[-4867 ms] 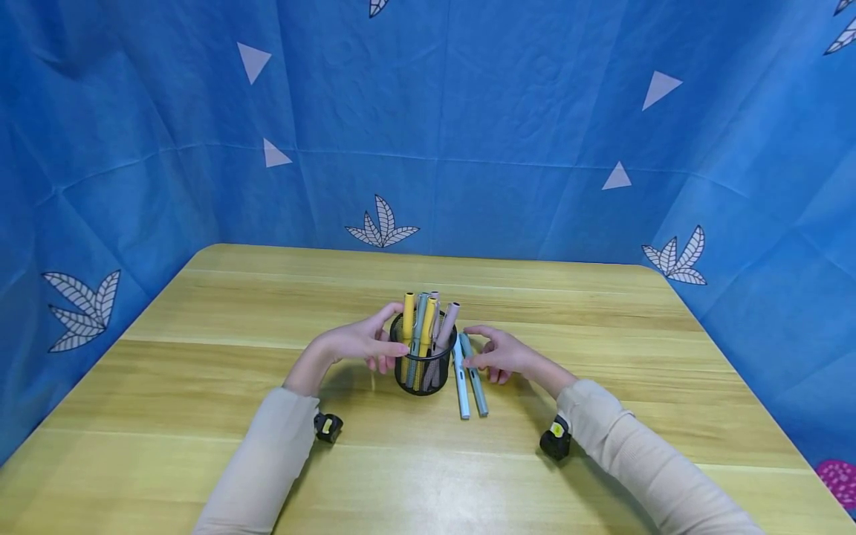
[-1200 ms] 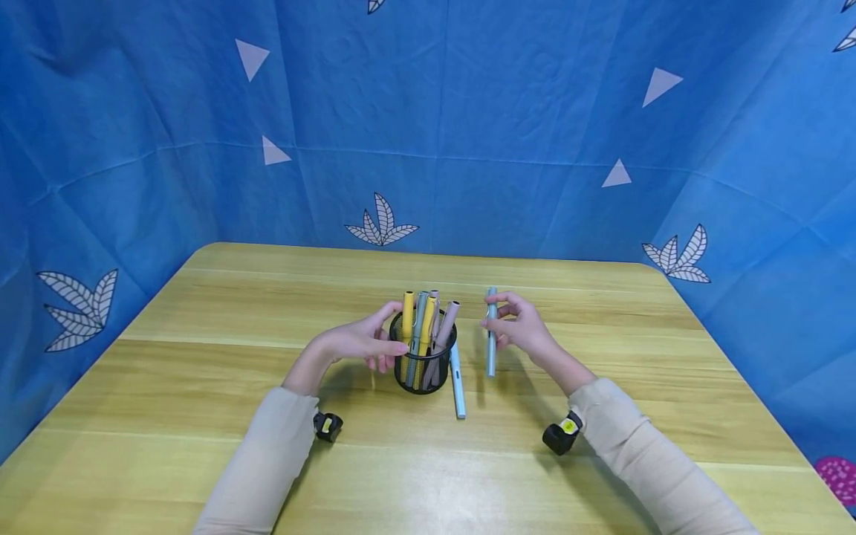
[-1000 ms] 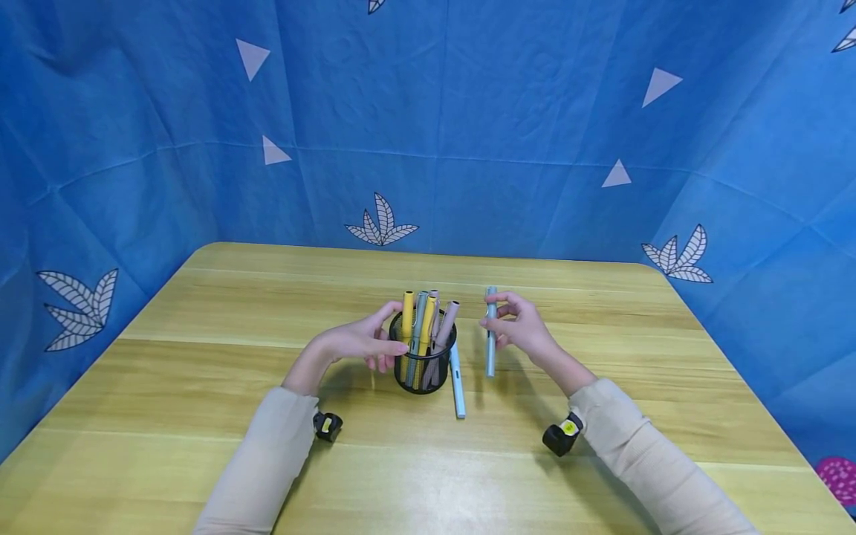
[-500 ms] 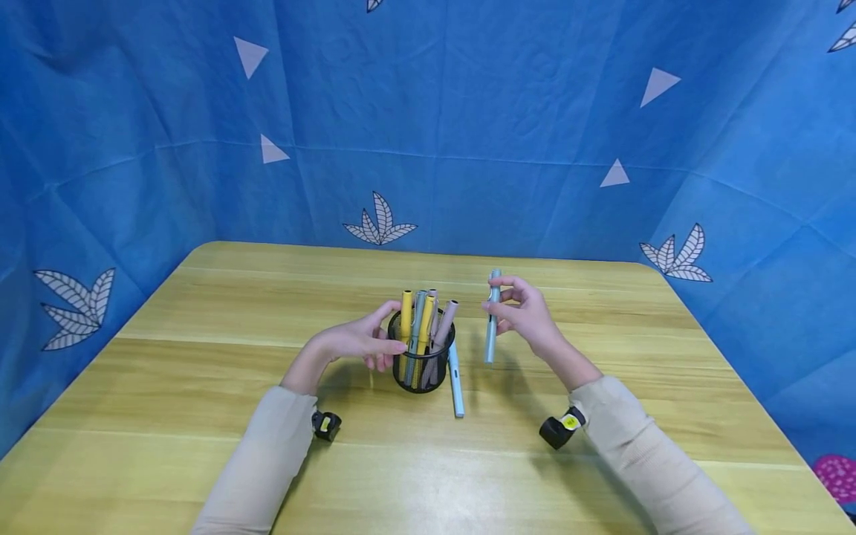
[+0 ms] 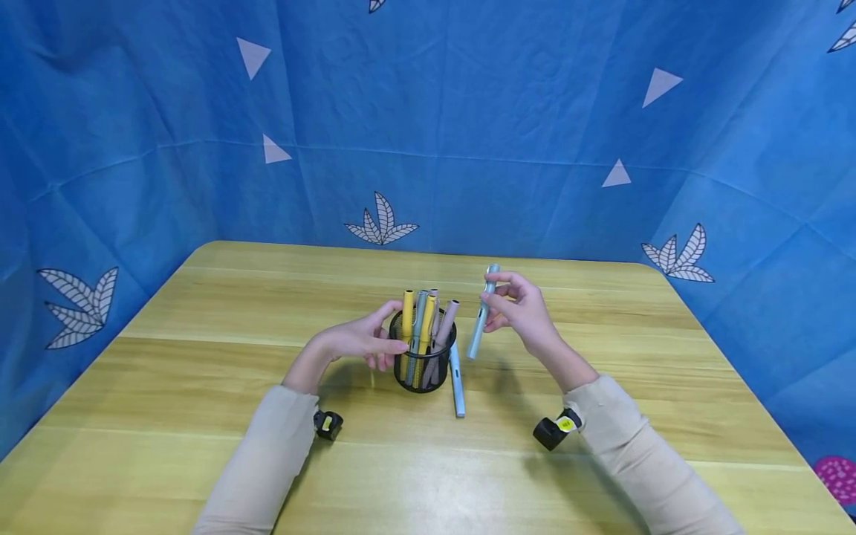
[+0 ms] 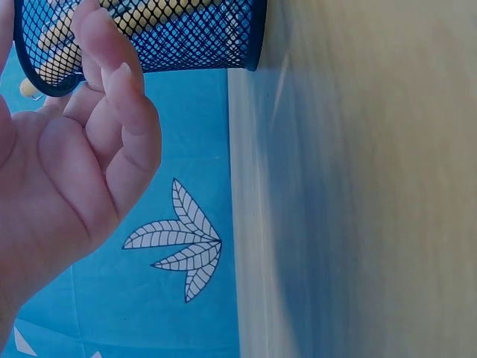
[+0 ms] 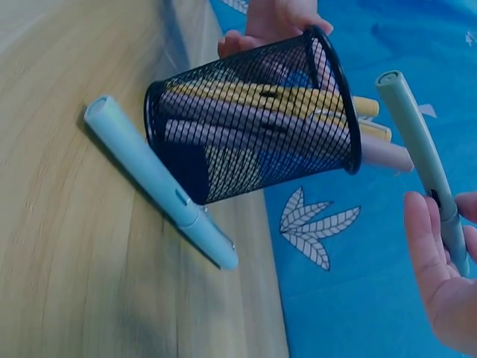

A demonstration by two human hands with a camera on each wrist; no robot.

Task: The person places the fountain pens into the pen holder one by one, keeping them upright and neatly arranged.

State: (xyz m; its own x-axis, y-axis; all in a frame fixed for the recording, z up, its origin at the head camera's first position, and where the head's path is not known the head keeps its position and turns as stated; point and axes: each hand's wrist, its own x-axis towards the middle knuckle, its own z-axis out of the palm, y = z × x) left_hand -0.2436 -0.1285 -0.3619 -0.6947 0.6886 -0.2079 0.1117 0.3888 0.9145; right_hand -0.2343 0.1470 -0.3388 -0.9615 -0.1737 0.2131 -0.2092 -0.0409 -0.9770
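Note:
A black mesh pen cup stands upright mid-table with several yellow, grey-blue and lilac pens in it. My left hand grips its left side, thumb across the near rim and fingers curved round the far side; the left wrist view has this hand against the mesh. To the right of the cup and above the table, my right hand pinches a grey-blue pen, tilted with its lower end toward the cup. Another light-blue pen lies on the table just right of the cup; the right wrist view shows it in full.
The wooden table spreads out around the cup on every side. A blue cloth with leaf and triangle prints hangs behind the table and along its sides.
My right hand has picked up the grey-blue pen from beside the light-blue one and raised it; over the last half second the pen's lower end has swung left. The left hand has stayed at the cup.

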